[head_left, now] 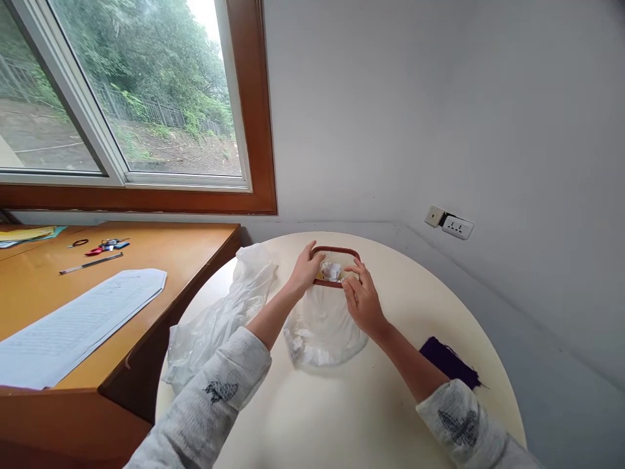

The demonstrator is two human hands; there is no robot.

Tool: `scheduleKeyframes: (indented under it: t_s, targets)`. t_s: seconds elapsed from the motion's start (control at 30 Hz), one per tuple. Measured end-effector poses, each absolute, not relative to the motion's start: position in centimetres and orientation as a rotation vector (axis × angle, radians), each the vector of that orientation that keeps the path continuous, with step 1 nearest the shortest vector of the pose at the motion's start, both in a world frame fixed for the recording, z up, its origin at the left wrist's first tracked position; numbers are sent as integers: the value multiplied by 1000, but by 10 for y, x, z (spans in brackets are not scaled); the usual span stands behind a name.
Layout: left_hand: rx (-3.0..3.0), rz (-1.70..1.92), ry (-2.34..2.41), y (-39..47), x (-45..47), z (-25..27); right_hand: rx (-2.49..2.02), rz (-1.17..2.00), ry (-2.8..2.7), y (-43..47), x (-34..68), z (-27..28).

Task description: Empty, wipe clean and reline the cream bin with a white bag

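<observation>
Before me on the round table stands a bin-like container with a brown, rounded rectangular rim. A clear plastic bag hangs from it and spreads over the tabletop in front. Crumpled white paper shows inside the opening. My left hand grips the rim's left side, its thumb over the edge. At the right side my right hand has its fingers bent and closed at the rim and the bag's edge; exactly what they pinch is partly hidden.
A second crumpled plastic bag lies on the left of the round table. Dark purple cloth lies to the right. The wooden desk holds papers, a pen and keys.
</observation>
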State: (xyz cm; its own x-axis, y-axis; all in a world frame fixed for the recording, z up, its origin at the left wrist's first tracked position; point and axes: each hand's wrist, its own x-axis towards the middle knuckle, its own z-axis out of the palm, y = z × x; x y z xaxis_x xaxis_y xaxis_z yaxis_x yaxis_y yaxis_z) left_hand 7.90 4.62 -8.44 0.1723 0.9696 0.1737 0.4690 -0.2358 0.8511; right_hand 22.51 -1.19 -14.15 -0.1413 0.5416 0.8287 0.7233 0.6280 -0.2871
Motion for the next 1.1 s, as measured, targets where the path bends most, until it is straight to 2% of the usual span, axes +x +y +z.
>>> scheduleKeyframes:
  t_s: [0.2, 0.4, 0.53, 0.63, 0.77, 0.93, 1.1]
  targets:
    - [1662, 1107, 1208, 31, 52, -95, -1019, -7, -1882, 45, 229, -137]
    - [1798, 869, 1379, -3, 14, -136, -1016, 172, -1905, 96, 225, -135]
    - [1986, 588, 1391, -25, 7, -160, -1064, 181, -1914, 97, 230, -133]
    - [1994, 459, 1327, -29, 5, -171, -1208, 116, -1937, 73, 261, -133]
    - [2037, 459, 1306, -26, 2, -178, -1404, 26, -2092, 6, 338, -146]
    - [2026, 658, 1338, -23, 2, -183, -1676, -12, -2158, -95, 413, -202]
    - [1967, 919, 1430, -26, 7, -178, -1739, 24, -2285, -140, 398, -242]
